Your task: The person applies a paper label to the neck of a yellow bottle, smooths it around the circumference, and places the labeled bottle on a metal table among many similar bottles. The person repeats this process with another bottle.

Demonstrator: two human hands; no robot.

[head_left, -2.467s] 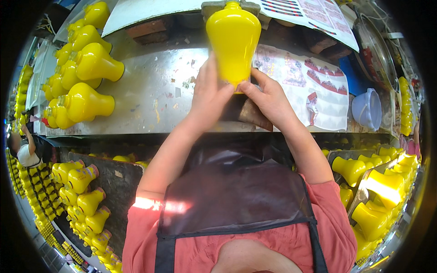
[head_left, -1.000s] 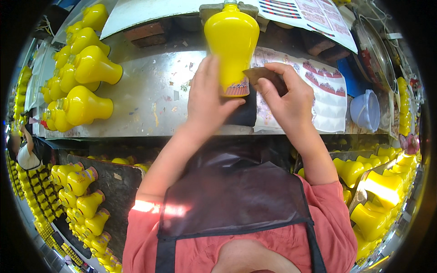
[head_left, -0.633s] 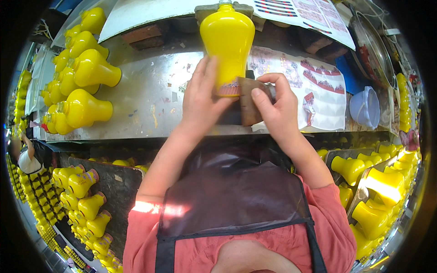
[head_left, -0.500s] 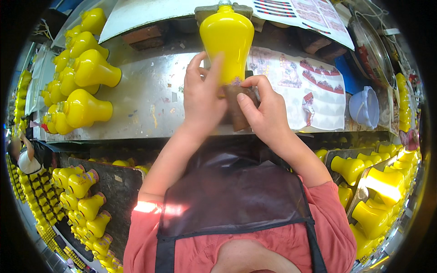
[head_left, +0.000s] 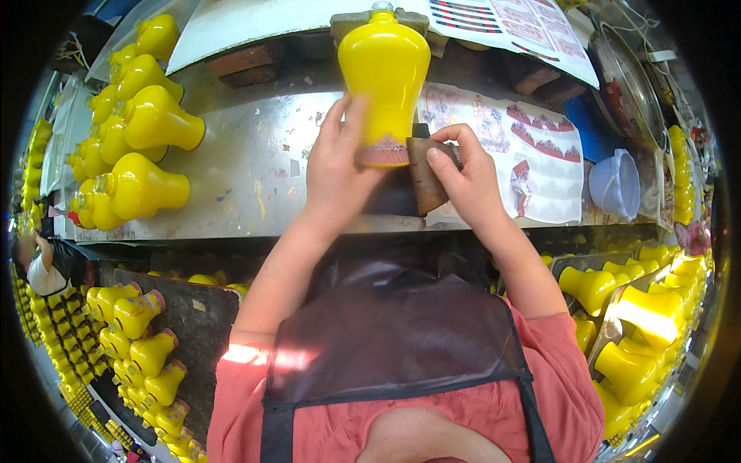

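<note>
A glossy yellow bottle [head_left: 384, 65] lies with its clear-tipped neck away from me and its base toward me. Around the base end runs a patterned pinkish-purple decal band [head_left: 384, 151]. My left hand [head_left: 337, 174] grips the bottle's left side near the base, its fingers partly smeared by motion. Between the thumb and fingers of my right hand [head_left: 469, 176] is a brown, slightly curved flat scraper [head_left: 426, 176], whose left edge is beside the right end of the band. Whether it touches the bottle, I cannot tell.
Several yellow bottles [head_left: 158, 116] lie stacked on the metal table's left. At right are a decal sheet [head_left: 544, 174] and a pale blue bucket [head_left: 615, 184]. The bottle's neck end sits on a grey rest [head_left: 340, 27]. Racks of bottles stand low on both sides; a person [head_left: 46, 266] is far left.
My right hand and the scraper have moved right, away from the front of the base, uncovering the decal band. My left hand has shifted slightly along the bottle's side.
</note>
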